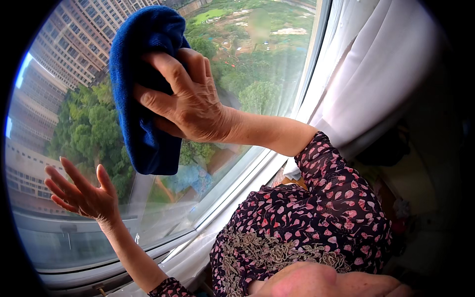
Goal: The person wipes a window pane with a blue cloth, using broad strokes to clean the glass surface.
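Observation:
A blue cloth, thick and soft like a towel, is bunched in my right hand. The fingers are spread and bent over its folds, and the cloth is up before the window glass. How firmly it meets the pane cannot be told. Lower and to the left, my left hand is raised in front of the glass with its fingers apart and nothing in it. Whether its fingertips touch the pane is unclear.
White window frame runs diagonally below the glass. A white curtain hangs at the right, and sheer white fabric lies along the lower frame. A handle-like fitting shows at lower left. Tall buildings and trees stand outside.

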A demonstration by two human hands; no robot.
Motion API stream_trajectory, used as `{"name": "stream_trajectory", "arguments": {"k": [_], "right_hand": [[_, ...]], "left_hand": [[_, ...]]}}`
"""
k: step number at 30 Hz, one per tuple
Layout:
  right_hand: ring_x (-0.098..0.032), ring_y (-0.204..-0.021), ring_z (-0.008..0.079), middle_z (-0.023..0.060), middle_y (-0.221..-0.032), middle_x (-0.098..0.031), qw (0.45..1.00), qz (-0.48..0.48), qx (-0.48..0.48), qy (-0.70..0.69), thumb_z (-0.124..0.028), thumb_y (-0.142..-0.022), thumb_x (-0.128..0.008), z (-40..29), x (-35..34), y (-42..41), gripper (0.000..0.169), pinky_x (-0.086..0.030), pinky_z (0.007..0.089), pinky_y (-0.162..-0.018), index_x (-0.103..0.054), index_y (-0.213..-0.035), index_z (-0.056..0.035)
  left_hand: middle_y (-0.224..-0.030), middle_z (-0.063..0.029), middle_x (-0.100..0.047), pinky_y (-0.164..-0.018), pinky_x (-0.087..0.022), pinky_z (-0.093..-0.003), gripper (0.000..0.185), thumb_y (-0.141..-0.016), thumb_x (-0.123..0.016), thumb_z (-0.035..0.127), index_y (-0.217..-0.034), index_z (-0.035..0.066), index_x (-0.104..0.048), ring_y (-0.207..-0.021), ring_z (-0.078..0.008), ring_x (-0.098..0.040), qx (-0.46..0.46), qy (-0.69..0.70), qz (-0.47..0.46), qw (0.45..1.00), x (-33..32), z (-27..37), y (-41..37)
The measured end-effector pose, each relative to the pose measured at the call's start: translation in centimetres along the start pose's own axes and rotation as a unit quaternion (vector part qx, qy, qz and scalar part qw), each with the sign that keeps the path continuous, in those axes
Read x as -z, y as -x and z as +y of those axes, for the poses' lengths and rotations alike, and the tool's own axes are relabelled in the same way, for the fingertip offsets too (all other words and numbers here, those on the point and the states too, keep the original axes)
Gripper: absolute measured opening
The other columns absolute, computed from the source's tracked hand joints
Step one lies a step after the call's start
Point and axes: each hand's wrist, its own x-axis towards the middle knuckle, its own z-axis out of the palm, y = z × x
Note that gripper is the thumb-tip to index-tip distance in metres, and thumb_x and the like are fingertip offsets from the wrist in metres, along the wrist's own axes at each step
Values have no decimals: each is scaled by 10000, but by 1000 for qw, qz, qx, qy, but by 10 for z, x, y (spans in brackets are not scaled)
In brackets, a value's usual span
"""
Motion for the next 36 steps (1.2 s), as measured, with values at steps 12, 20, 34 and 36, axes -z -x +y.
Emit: {"name": "stream_trajectory", "arguments": {"k": [12,20,34,36], "right_hand": [[-406,-1068,307,59,-1272,-473,997,79,6,17,-237,-669,-773,55,10,-27,334,-318,450,-895,-735,-1001,-235],[-376,-1251,404,31,-1295,-492,992,116,51,-12,-290,-707,-731,-33,-40,-40,197,-366,564,-979,-711,-902,-300],[-408,-1151,359,63,-1256,-493,987,157,20,7,-208,-682,-743,42,0,-67,282,-349,475,-925,-717,-960,-247],[-406,-1125,331,13,-1245,-495,986,154,63,23,-244,-678,-760,25,-21,-44,237,-335,457,-884,-737,-907,-300]], "left_hand": [[-1565,-95,-256,-1148,-140,-574,721,-909,-386,655,-1482,218,-359,-1449,-311,-210,9,-12,-2,1000,5,-10,13],[-1557,-103,-275,-1138,-179,-580,708,-909,-384,652,-1466,217,-388,-1435,-318,-248,5,-26,11,1000,10,-14,9],[-1559,-103,-271,-1144,-150,-570,701,-909,-406,639,-1470,220,-384,-1443,-311,-227,21,-25,8,999,18,-8,13],[-1560,-101,-271,-1146,-147,-566,705,-909,-401,644,-1471,219,-382,-1444,-308,-223,22,-27,5,999,19,-9,13]]}}
